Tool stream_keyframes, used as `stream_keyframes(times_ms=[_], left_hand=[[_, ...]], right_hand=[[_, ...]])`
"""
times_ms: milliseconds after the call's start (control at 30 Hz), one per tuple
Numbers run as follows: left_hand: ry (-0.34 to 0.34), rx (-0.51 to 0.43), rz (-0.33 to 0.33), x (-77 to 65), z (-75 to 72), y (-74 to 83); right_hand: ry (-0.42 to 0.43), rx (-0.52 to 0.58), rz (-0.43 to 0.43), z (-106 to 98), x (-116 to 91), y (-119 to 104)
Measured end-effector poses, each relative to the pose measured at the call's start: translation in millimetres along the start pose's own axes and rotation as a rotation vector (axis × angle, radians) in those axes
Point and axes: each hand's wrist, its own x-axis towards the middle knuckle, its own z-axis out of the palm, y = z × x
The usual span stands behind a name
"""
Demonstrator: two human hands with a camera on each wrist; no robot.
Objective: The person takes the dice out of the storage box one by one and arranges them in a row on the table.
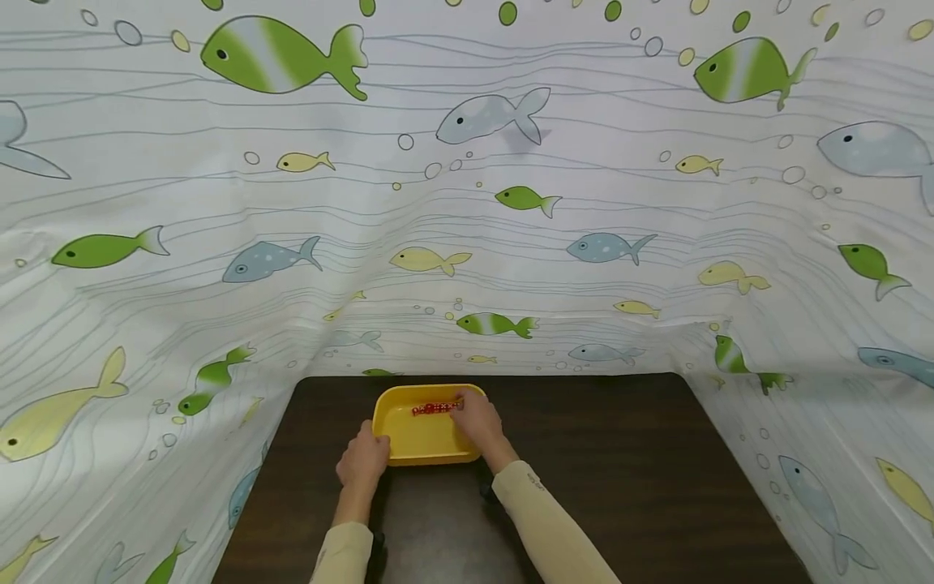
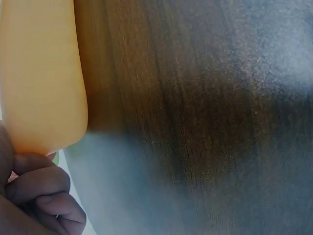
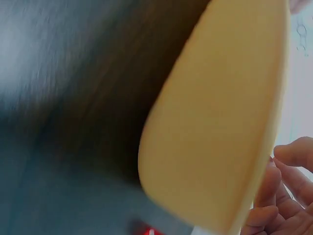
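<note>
A shallow yellow tray (image 1: 423, 451) with rounded corners stands toward the back of the dark table. Inside it, near the far wall, small red pieces with white marks (image 1: 432, 408) lie in a row. My left hand (image 1: 363, 456) grips the tray's left side, thumb at the rim; curled fingers (image 2: 44, 183) show by the tray corner in the left wrist view. My right hand (image 1: 477, 418) reaches over the tray's right side, fingertips at the right end of the red row. In the right wrist view its bent fingers are partly hidden behind the tray wall (image 3: 215, 112); I cannot tell whether they pinch a piece.
Dark wood-grain table (image 1: 620, 487) extends around the tray and to the right. A white fish-patterned cloth (image 1: 409, 211) hangs behind and along both sides. Something small and red (image 3: 150, 231) shows at the lower edge of the right wrist view, past the tray corner.
</note>
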Motion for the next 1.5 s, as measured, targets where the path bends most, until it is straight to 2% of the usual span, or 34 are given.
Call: stream_keyframes(times_ms=[167, 467, 567, 800, 967, 1200, 1500], left_hand=[[-0.001, 0.003, -0.013, -0.3, 1.1, 3.5], [0.005, 0.014, -0.015, -0.9, -0.1, 5.0], [0.011, 0.027, -0.020, -0.5, -2.1, 4.3], [0.008, 0.039, -0.047, -0.8, 0.7, 4.5], [0.017, 0.047, -0.058, 0.8, 2.9, 4.9], [0.016, 0.034, -0.045, 2.6, 4.8, 8.8], [0.027, 0.038, -0.060, -1.0, 0.8, 7.5]], right_hand=[[-0.036, 0.026, -0.024, 16.9, -0.8, -9.8], [-0.047, 0.085, -0.028, 44.2, 3.1, -28.7], [-0.059, 0.098, -0.032, 48.6, 7.0, -37.7], [-0.066, 0.011, -0.085, 57.5, 12.9, -44.5], [-0.112, 0.056, -0.042, 63.2, 10.4, -45.7], [-0.106, 0.000, -0.034, 67.7, 11.9, -43.7], [-0.124, 0.003, -0.008, 73.1, 12.9, -46.2]])
